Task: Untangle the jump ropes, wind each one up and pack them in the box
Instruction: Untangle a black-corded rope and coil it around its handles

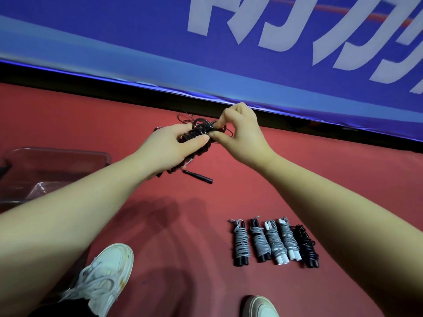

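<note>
My left hand grips a black jump rope bundle wound in tight coils, held above the red floor. My right hand pinches the cord at the bundle's upper end. A black handle sticks out below my left hand. Loose thin cord lies on the floor behind the hands. Several wound ropes, grey and black, lie side by side on the floor at lower right. A clear plastic box stands at the left, partly hidden by my left forearm.
A blue banner with white lettering runs along the back, over a dark strip at floor level. My two white shoes stand at the bottom of the view on the red floor.
</note>
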A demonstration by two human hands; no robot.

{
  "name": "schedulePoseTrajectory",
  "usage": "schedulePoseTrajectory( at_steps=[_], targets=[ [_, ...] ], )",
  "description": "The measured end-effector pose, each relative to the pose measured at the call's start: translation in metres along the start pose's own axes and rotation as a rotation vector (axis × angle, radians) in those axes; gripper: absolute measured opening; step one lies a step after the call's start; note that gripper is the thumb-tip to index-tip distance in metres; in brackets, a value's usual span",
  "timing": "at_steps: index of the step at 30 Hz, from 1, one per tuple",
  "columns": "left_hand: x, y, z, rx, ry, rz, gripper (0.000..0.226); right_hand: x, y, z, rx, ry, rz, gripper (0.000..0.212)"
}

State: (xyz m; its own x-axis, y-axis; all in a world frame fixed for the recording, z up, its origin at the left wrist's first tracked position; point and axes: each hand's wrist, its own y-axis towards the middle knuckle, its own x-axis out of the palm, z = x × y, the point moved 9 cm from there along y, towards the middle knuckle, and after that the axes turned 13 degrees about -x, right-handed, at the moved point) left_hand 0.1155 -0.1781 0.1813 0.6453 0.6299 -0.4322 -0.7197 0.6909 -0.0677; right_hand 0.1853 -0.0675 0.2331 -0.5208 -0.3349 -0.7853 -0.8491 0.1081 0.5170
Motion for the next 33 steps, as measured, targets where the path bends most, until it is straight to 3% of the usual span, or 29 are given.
schedulePoseTrajectory(
  at_steps=[5, 7, 10, 13, 17, 23, 27, 29, 31, 33],
  targets=[
    [-0.004, -0.004, -0.001, 0.062, 0.1, -0.004, 0.024, 0.006, -0.014, 0.008, 0.146, 0.705, -0.099, 0.038],
    [-0.003, -0.004, -0.003, 0.047, 0.016, -0.032, 0.016, 0.013, -0.022, 0.018, 0.262, 0.899, -0.11, 0.044],
    [0.005, -0.002, -0.011, -0.08, -0.161, -0.14, 0.026, 0.027, -0.03, 0.016, 0.242, 0.85, -0.229, 0.04],
    [0.014, -0.007, -0.009, -0.152, -0.278, -0.269, 0.03, 0.03, -0.032, 0.01, 0.223, 0.821, -0.185, 0.025],
    [0.01, -0.008, -0.018, -0.241, -0.368, -0.322, 0.046, 0.029, -0.028, 0.009, 0.229, 0.839, -0.13, 0.016],
    [0.006, -0.012, -0.013, -0.158, -0.291, -0.359, 0.04, 0.029, -0.023, 0.009, 0.248, 0.85, -0.019, 0.012],
    [0.003, -0.005, -0.015, -0.131, -0.186, -0.298, 0.057, 0.032, -0.021, 0.007, 0.294, 0.995, 0.044, 0.013],
    [0.001, -0.002, -0.018, -0.141, -0.196, -0.27, 0.055, 0.037, -0.022, 0.012, 0.342, 1.016, 0.038, 0.015],
    [-0.002, 0.001, -0.022, -0.152, -0.18, -0.24, 0.051, 0.035, -0.024, 0.018, 0.372, 0.904, 0.03, 0.016],
    [0.0, 0.002, -0.027, -0.152, -0.124, -0.223, 0.061, 0.03, -0.025, 0.018, 0.366, 0.804, 0.023, 0.016]
  ],
)
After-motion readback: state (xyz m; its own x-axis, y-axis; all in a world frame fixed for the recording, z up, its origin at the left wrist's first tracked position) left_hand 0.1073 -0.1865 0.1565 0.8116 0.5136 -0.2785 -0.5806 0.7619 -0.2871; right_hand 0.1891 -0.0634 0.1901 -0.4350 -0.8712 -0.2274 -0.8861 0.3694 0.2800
